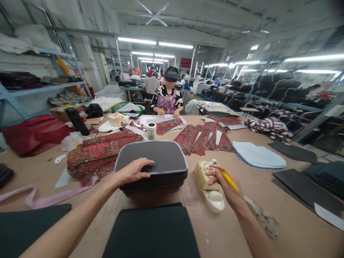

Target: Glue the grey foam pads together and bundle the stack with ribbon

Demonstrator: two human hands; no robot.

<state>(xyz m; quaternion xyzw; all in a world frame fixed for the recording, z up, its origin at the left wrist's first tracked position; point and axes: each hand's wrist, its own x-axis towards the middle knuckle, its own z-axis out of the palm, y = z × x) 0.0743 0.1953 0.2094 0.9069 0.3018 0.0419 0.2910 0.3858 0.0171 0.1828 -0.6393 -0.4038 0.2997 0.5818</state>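
Observation:
A tall stack of dark rounded panels (161,154) with a pale edge stands in the middle of the table. On its left side rests my left hand (137,170), fingers spread over the top panel. My right hand (221,179) is closed round a yellow-handled tool (228,180), its fingers over a worn cream-coloured block (202,179) with a small round dish (215,197) at its near end. Whether the fingertips touch the block is hard to tell. Nearest me lies a dark green-black panel pile (152,233).
Red patterned fabric (99,152) is piled left, with more pieces (204,138) beyond. A white jar (151,132) stands behind the stack. Striped blue panels (259,154) and dark sheets (306,190) lie right. A person (168,96) works across the table.

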